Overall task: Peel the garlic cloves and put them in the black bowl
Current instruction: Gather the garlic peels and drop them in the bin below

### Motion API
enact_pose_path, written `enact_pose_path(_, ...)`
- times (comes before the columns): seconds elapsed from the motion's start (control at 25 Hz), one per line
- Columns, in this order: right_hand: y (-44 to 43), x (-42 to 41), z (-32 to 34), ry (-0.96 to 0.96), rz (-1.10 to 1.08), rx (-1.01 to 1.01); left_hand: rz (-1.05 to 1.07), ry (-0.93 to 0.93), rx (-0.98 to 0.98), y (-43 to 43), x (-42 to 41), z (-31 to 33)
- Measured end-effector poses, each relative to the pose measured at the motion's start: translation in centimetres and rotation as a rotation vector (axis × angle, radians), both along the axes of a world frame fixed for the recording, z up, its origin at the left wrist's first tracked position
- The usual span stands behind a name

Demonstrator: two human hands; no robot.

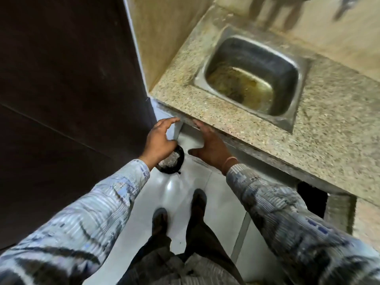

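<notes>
Granite counter [226, 112]: speckled; front edge runs diagonally from the corner down to the right. Steel sink [257, 58] is set back from that edge.
Dark panel [61, 79]: flat wall on the left, meets the counter at the corner.
Floor [181, 194]: narrow pale glossy strip between panel and counter, two dark shoes [159, 220] on it.
Black bowl [172, 163]: low in the corner, below the counter edge; pale contents, blurred.
Left hand [159, 140]: over the bowl rim, fingers loosely bent, thumb hidden; can't tell if it grips.
Right hand [211, 147]: flat, fingers straight, thumb spread, fingertips at the counter's front edge, holds nothing.
</notes>
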State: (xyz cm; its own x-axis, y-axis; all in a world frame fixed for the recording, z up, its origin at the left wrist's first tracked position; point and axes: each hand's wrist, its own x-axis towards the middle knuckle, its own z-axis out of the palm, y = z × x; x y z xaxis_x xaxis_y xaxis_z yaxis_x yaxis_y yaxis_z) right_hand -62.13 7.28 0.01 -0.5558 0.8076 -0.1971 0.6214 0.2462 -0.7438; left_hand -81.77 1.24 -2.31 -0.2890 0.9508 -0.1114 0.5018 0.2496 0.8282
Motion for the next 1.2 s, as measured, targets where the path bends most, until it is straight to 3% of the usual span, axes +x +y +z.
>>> enact_pose_path(0.2,-5.8,7.8,7.5,-0.002,-0.304,0.055,-0.306,0.019,0.077,-0.2,4.2,7.7)
enact_pose_path(0.48,-12.8,20.4,12.1,0.010,-0.664,0.107,-0.651,0.010,0.159,0.3,17.1,12.3)
enact_pose_path(1.0,-25.0,51.0,10.9,-0.075,-1.169,0.122,-1.148,0.007,0.186,-2.0,53.5,11.0)
enact_pose_path(1.2,-29.3,59.2,8.6,-0.017,-1.321,0.008,-1.317,0.044,0.046,-4.7,64.8,10.1)
